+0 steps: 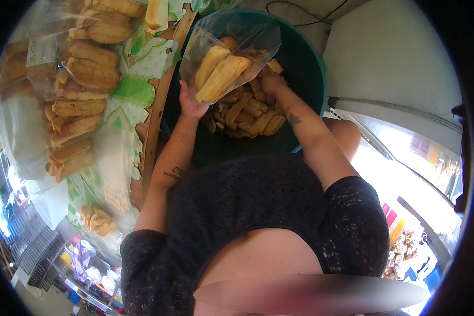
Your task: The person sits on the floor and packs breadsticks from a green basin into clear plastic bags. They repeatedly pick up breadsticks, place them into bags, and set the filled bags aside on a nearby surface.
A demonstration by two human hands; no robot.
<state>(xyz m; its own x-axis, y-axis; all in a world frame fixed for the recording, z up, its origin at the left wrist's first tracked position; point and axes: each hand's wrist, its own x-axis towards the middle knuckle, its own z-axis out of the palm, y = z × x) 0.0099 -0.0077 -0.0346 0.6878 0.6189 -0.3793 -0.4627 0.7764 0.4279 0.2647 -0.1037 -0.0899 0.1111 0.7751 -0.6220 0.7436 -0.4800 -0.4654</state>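
My left hand (194, 104) grips the side of a clear plastic bag (266, 38) above a dark green tub (321, 87). Inside the bag lie several long, pale yellow-brown pieces (224, 78), thick and rough like baked or dried sticks; I cannot make out their exact kind. Down in the tub, a heap of similar browner pieces (250, 113) covers part of the bottom. My right hand (272, 83) reaches into that heap at the bag's right side, and its fingers are mostly hidden among the pieces.
On the left, a table with a green-and-white patterned cover (142, 68) and a torn wooden edge (155, 113) bears filled clear bags (84, 73). A smaller bag of pieces (97, 220) sits nearer me. At right stands a pale panel (389, 58).
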